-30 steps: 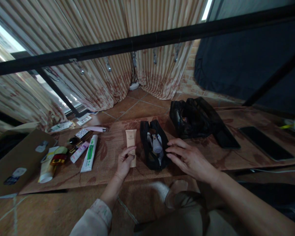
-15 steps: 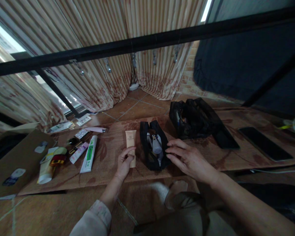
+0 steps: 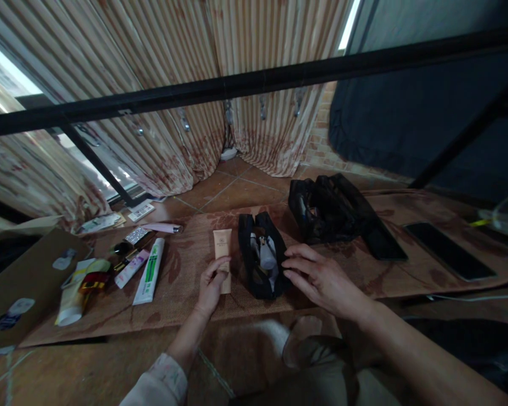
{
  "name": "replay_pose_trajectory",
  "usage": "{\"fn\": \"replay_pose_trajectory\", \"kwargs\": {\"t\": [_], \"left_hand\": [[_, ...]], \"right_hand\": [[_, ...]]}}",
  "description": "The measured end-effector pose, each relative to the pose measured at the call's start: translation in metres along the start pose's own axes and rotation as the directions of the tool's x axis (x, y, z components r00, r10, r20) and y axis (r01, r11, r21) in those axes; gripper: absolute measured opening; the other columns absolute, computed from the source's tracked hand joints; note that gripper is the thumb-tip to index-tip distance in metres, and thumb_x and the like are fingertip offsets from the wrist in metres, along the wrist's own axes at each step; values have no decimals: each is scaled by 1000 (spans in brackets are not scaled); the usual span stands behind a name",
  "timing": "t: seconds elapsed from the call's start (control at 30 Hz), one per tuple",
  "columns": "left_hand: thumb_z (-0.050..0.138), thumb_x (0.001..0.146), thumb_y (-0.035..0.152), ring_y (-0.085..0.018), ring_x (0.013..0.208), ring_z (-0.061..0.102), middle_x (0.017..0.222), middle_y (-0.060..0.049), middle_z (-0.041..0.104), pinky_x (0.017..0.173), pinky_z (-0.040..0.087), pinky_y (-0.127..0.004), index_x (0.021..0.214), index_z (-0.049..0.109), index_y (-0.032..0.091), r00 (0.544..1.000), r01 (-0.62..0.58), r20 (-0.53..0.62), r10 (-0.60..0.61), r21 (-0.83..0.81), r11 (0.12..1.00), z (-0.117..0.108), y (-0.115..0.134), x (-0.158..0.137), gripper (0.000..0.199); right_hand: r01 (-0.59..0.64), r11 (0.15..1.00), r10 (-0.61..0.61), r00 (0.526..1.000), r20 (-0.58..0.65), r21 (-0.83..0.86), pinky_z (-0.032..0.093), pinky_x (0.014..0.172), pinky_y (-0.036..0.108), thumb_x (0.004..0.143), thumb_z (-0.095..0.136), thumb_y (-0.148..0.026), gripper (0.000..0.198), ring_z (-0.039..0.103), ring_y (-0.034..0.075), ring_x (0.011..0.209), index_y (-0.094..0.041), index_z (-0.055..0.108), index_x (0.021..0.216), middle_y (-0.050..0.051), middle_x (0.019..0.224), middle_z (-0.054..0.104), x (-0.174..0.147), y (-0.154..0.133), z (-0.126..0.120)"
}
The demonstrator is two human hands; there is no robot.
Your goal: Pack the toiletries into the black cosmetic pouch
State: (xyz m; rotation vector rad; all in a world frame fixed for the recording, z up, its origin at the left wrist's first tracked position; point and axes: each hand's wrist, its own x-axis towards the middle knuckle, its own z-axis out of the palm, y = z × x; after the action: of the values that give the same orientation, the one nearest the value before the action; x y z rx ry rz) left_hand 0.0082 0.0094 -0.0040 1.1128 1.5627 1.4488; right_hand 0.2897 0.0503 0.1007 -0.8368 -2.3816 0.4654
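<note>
My left hand [image 3: 211, 285] is closed around the lower part of a beige squeeze tube [image 3: 222, 243], which stays on the cloth with its printed side up. Just right of it sits a small black pouch [image 3: 249, 265], its top gaping. Inside the pouch is a pale, whitish bottle [image 3: 267, 256] among other items I cannot make out. My right hand [image 3: 315, 276] has its fingertips at the pouch's right edge, gripping it; the thumb's hold is partly hidden.
Left on the cloth lie a white-green tube [image 3: 151, 273], a pink-white tube [image 3: 131, 269], a red-gold jar [image 3: 95, 282] and a cream tube [image 3: 73, 307]. A cardboard box [image 3: 34, 282] stands far left. Right are a larger black bag [image 3: 342, 211] and a dark phone [image 3: 449, 251].
The view has shifted slightly, so everything sits a little lower and further left. Both hands keep the same places on the tube and pouch.
</note>
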Motion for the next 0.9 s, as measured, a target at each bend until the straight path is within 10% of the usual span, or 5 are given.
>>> {"fn": "replay_pose_trajectory", "kwargs": {"t": [0.9], "left_hand": [[71, 67, 27, -10, 62, 54, 77, 5, 57, 57, 43, -20, 108, 53, 23, 998, 67, 23, -65, -89, 994, 3, 4, 1, 45]], "right_hand": [[2, 1000, -2, 1000, 14, 2, 57, 88, 35, 94, 50, -27, 18, 65, 19, 99, -22, 66, 102, 8, 117, 60, -1, 3, 2]]}}
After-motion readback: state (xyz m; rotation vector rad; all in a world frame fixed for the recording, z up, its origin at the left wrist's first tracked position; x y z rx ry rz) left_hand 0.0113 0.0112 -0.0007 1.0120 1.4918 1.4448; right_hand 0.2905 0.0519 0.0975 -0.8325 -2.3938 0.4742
